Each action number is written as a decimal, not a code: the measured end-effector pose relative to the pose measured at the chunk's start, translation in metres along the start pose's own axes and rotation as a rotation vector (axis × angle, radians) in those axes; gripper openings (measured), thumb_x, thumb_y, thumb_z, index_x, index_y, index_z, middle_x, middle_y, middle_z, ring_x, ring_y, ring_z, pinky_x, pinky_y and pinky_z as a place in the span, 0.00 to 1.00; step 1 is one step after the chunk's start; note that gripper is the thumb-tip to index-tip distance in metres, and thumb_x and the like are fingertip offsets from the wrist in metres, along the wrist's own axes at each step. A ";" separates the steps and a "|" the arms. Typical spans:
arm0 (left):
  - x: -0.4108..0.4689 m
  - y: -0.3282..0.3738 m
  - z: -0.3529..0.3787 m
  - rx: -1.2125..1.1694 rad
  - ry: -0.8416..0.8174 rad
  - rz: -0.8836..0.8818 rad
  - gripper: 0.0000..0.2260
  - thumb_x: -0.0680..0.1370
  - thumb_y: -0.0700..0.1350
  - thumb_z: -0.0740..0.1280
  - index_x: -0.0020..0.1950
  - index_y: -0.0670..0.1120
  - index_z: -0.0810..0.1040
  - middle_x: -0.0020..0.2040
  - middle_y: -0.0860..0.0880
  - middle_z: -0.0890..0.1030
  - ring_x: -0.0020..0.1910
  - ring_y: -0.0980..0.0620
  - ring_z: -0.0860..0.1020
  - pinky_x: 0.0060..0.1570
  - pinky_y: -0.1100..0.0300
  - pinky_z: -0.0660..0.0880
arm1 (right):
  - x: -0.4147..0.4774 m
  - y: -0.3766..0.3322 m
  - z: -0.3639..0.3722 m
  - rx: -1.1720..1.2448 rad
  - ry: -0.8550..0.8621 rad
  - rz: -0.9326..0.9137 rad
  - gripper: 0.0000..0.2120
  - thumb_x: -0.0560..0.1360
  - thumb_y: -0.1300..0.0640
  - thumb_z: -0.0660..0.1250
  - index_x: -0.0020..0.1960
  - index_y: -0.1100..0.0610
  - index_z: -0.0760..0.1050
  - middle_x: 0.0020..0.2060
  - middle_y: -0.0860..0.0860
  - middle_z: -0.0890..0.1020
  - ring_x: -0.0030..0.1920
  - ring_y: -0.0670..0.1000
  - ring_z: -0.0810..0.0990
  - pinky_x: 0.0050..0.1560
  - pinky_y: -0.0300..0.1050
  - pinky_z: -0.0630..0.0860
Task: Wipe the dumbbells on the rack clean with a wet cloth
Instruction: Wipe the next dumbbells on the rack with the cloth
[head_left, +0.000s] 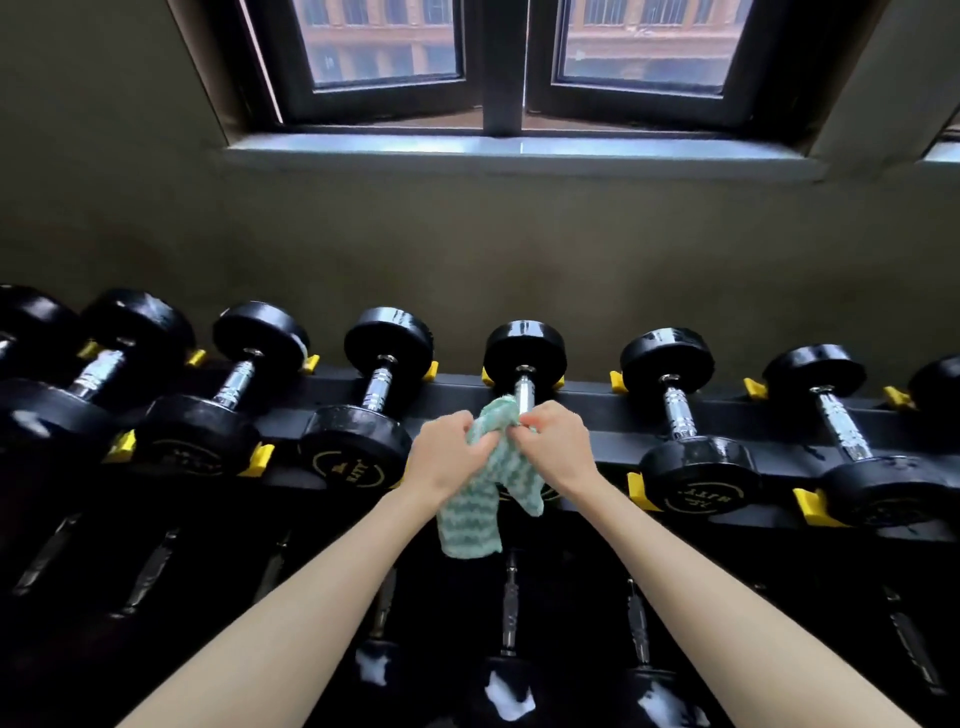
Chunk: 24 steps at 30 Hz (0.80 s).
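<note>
Both hands are bunched up on the mint-green and white zigzag-pattern cloth (475, 514) here. The left hand (449, 454) has its fingers curled round the upper part, and the right hand (558, 447) is pinching the top edge just beside it. The cloth is held up against the chrome handle of the black round-headed dumbbell (524, 351) in the middle of the top row. The rest of the cloth hangs loose below the hands and hides that dumbbell's near head. The dumbbell sits on the black metal rack (597, 410), parked in yellow plastic cradles (641, 491), with similar dumbbells lined up on either side, each apart from its neighbour. A lower row of dumbbells (511, 613) shows dimly underneath, too dark to make out much. There's a plain wall behind and a dark-framed window (501, 78) above.
</note>
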<state>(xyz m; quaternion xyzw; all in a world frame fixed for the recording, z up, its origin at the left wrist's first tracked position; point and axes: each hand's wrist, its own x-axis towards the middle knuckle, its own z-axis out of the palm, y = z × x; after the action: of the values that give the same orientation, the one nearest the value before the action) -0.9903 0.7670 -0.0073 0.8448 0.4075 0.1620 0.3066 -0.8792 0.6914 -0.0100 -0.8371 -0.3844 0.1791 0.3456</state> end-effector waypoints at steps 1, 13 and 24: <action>0.001 -0.003 -0.007 -0.057 0.016 -0.016 0.17 0.74 0.46 0.66 0.31 0.47 0.60 0.33 0.52 0.63 0.33 0.53 0.64 0.33 0.59 0.61 | -0.001 -0.005 0.007 0.033 0.083 0.010 0.12 0.75 0.58 0.64 0.37 0.62 0.79 0.42 0.50 0.68 0.45 0.52 0.69 0.38 0.42 0.59; 0.017 -0.051 -0.075 -0.358 -0.316 0.125 0.07 0.67 0.40 0.70 0.40 0.48 0.74 0.36 0.52 0.74 0.32 0.57 0.71 0.36 0.69 0.69 | 0.020 -0.053 0.108 1.251 0.163 0.426 0.10 0.80 0.55 0.59 0.54 0.56 0.78 0.46 0.53 0.81 0.47 0.53 0.80 0.49 0.49 0.77; 0.074 -0.130 -0.101 -0.589 -0.262 -0.028 0.16 0.71 0.28 0.55 0.46 0.43 0.78 0.47 0.40 0.81 0.38 0.47 0.80 0.41 0.52 0.79 | 0.034 -0.054 0.172 1.821 0.191 0.672 0.14 0.79 0.51 0.59 0.47 0.60 0.78 0.35 0.52 0.83 0.34 0.48 0.83 0.38 0.39 0.80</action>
<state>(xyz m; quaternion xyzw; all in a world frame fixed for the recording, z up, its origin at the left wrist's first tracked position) -1.0745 0.9264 -0.0139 0.7277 0.3118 0.1587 0.5900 -0.9829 0.8189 -0.0925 -0.3266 0.1895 0.4282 0.8210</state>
